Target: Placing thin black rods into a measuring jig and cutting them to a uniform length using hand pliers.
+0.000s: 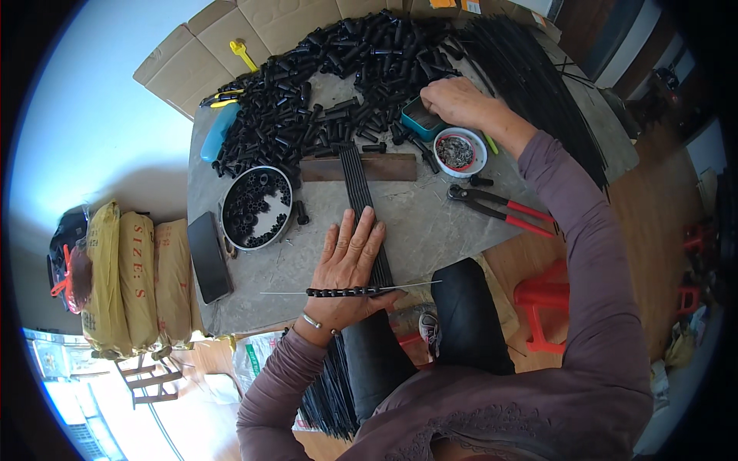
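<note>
My left hand (347,261) lies flat with its fingers stretched out on a bundle of thin black strips (356,173). Across its heel runs a thin straight wire (419,285) carrying a row of small black pieces (338,292). The strips' far ends lie over a flat brown bar (393,167). My right hand (453,101) is at a small teal box (413,127), fingertips drawn together over its inside; what they hold, if anything, is hidden. Next to the box stands a white bowl (480,154) with small metallic bits in it.
A heap of black tubular parts (269,115) covers the table's far side, beside long black rods (530,92). Red-handled pincers (492,206) lie at right. A round dish (225,223) of black parts and a dark phone (209,257) are at left. A red stool (542,303) stands on the floor.
</note>
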Demonstrator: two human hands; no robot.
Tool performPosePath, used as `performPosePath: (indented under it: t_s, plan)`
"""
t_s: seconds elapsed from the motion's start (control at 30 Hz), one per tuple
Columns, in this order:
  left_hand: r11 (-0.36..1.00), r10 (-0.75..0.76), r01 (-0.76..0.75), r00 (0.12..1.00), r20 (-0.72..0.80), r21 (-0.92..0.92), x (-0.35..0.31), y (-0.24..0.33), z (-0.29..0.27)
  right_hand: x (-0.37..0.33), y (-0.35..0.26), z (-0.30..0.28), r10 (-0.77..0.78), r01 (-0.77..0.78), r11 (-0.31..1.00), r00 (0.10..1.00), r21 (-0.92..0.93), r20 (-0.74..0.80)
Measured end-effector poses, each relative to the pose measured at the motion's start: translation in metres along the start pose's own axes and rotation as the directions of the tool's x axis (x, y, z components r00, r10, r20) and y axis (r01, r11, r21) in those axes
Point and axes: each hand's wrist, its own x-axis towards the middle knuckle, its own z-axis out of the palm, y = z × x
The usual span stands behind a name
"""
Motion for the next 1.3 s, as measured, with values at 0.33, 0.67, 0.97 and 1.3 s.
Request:
performPosePath:
  t_s: [0.33, 0.67, 0.97, 1.3]
  plan:
    - [1.000, 0.012, -0.012, 1.000, -0.020, 0.006, 0.000, 0.001, 0.001, -0.002, 0.010, 0.005, 0.078, -0.075, 0.996, 0.994, 0.049, -0.077]
    - [1.000, -0.004, 0.004, 1.000, -0.014, 0.009, 0.000, 0.001, 0.001, 0.002, 0.002, 0.007, 0.001, -0.008, 1.000, 0.969, -0.030, -0.249]
    - [1.000, -0.007, 0.007, 1.000, 0.003, 0.011, -0.001, -0.001, -0.001, -0.014, -0.007, -0.013, -0.048, 0.039, 0.999, 0.939, -0.032, -0.341]
    - [1.000, 0.001, -0.001, 1.000, 0.008, -0.022, -0.003, -0.002, 0.000, -0.013, -0.104, 0.009, -0.193, 0.324, 0.903, 0.893, 0.282, -0.407]
